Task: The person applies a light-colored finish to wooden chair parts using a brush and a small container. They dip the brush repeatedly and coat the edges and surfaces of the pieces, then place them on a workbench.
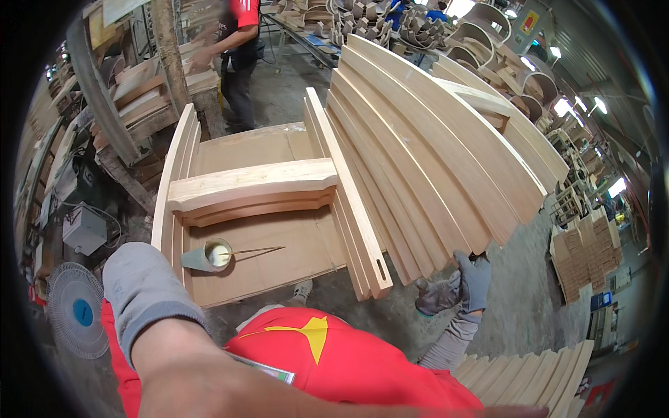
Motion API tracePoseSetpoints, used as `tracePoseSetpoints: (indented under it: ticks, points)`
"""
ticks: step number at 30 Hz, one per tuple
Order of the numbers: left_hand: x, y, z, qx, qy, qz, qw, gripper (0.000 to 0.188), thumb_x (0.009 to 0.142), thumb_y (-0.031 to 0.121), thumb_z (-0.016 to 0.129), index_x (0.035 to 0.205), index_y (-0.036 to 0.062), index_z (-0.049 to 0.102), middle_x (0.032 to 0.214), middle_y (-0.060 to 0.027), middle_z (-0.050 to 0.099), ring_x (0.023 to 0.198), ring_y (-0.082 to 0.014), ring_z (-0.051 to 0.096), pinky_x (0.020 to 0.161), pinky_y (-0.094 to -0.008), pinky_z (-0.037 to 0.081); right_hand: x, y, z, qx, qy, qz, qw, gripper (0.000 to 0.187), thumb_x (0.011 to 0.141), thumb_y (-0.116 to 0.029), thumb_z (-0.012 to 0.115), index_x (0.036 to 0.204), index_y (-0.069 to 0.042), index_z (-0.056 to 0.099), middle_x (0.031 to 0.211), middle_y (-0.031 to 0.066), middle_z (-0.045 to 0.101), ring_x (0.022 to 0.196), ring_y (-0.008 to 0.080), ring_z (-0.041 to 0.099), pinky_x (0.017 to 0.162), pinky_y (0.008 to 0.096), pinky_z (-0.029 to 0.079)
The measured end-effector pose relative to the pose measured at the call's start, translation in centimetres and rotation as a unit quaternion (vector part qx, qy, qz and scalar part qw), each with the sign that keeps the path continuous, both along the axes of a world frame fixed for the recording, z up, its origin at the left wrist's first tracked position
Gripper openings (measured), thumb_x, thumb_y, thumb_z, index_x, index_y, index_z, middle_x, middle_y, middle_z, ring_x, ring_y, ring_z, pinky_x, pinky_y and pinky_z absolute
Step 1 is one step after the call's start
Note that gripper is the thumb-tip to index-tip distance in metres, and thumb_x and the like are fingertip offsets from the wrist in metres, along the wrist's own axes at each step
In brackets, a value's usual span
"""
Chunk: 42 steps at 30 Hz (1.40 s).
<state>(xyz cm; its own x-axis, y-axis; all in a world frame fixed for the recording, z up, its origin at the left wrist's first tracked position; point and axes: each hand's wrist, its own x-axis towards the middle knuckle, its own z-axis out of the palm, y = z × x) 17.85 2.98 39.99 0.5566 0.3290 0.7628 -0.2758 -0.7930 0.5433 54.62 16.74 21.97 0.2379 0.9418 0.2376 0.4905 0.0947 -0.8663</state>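
A crumpled dark-grey glove (437, 297) hangs at four o'clock, pinched in the grey-gloved right hand (476, 284), near the lower ends of the curved wooden boards (425, 153) at two. At seven the bare left hand (216, 383) looms close, its finger posture impossible to tell. Toward ten lies a wooden frame (254, 178); at eight, a cup (198, 259) holds a thin stick (259, 250).
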Motion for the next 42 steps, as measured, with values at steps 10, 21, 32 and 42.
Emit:
tracePoseSetpoints:
  ticks: [10, 21, 32, 42]
  points:
    - [-0.2, 0.5, 1.7, 0.054, -0.042, 0.077, 0.995, 0.013, 0.079, 0.012, 0.065, 0.076, -0.0004, 0.069, 0.064, -0.0056, 0.057, 0.064, -0.0169, 0.056, 0.077, -0.0391, 0.048, -1.5, -0.8, 1.7, 0.009, -0.008, -0.019, 1.000, 0.033, 0.074, -0.013, 0.069, 0.096, 0.008, 0.057, 0.087, 0.0099, 0.062, 0.076, 0.0175, 0.055, 0.070, 0.0307, 0.044]
    - [-2.5, -0.6, -4.5, -0.170, -0.067, 0.016, 0.983, 0.027, 0.087, 0.017, 0.059, 0.092, -0.0086, 0.066, 0.077, -0.0141, 0.060, 0.072, -0.0239, 0.055, 0.073, -0.0401, 0.046, -5.0, -7.3, 6.3, 0.014, -0.049, -0.094, 0.994, 0.045, 0.078, -0.013, 0.066, 0.114, 0.012, 0.053, 0.063, 0.0052, 0.053, 0.059, 0.0121, 0.052, 0.055, 0.0272, 0.041]
    - [2.8, -2.8, -4.9, -0.232, -0.164, -0.289, 0.914, 0.008, 0.082, -0.004, 0.058, 0.090, -0.0072, 0.060, 0.091, -0.0186, 0.060, 0.078, -0.0299, 0.057, 0.071, -0.0397, 0.045, -11.8, -7.1, 8.8, -0.063, 0.103, 0.153, 0.981, 0.042, 0.080, -0.007, 0.065, 0.117, 0.010, 0.052, 0.064, 0.0021, 0.054, 0.054, 0.0070, 0.053, 0.049, 0.0220, 0.043]
    - [0.2, -1.7, -12.5, -0.399, -0.208, 0.048, 0.892, 0.013, 0.088, 0.008, 0.055, 0.086, -0.0027, 0.062, 0.076, -0.0076, 0.061, 0.070, -0.0193, 0.057, 0.074, -0.0353, 0.047, -17.8, 0.0, 5.1, 0.132, 0.301, 0.131, 0.935, 0.025, 0.090, -0.012, 0.057, 0.107, 0.007, 0.059, 0.090, 0.0036, 0.059, 0.079, 0.0070, 0.052, 0.071, 0.0203, 0.043]
